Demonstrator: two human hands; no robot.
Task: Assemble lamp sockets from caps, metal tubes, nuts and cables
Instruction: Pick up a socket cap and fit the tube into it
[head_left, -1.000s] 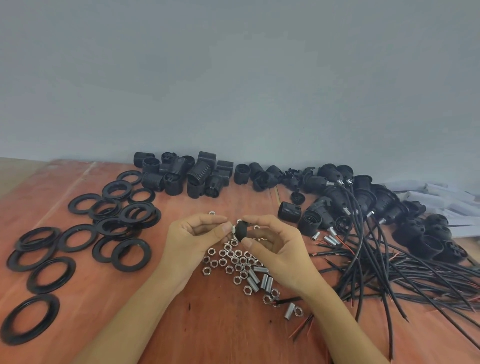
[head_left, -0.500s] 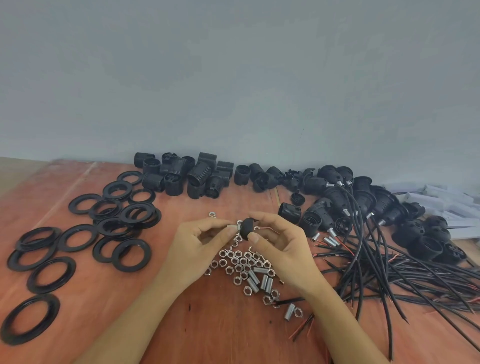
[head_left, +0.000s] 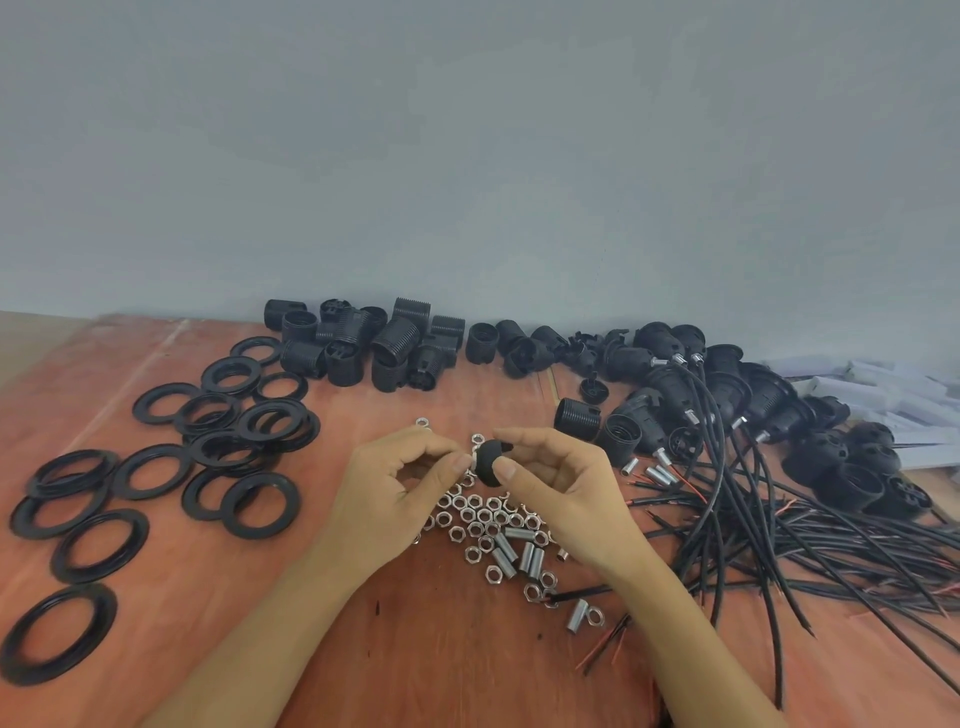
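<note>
1. The right hand (head_left: 566, 493) pinches a black domed cap (head_left: 491, 462) between thumb and forefinger; its other fingers are loosely curled and hold nothing
2. The cap is held up above the table (head_left: 415, 649), over the far edge of the nut pile, between the two hands
3. The left hand (head_left: 395, 493) pinches a small silver metal part (head_left: 474, 460) with thumb and forefinger, and the part touches the cap's left side; whether it is a tube or a nut cannot be told
4. Loose nuts (head_left: 483, 519) lie in a pile on the table under and just in front of the hands, with one lone nut (head_left: 423, 422) beyond the left hand
5. Short tubes (head_left: 524, 556) lie at the near side of that pile, some touching the nuts; a few more lie to the right, near the wired sockets
6. Black cables (head_left: 779, 530) with bared red ends fan across the right side of the table
7. Wired sockets (head_left: 727, 395) are heaped at the far right, each with a cable coming out of it
8. Bare socket bodies (head_left: 374, 348) are piled along the wall (head_left: 467, 156) at the back
9. Flat black rings (head_left: 208, 441) are spread over the left side, many overlapping
10. White pieces (head_left: 883, 389) lie at the far right edge; what they are cannot be told
</note>
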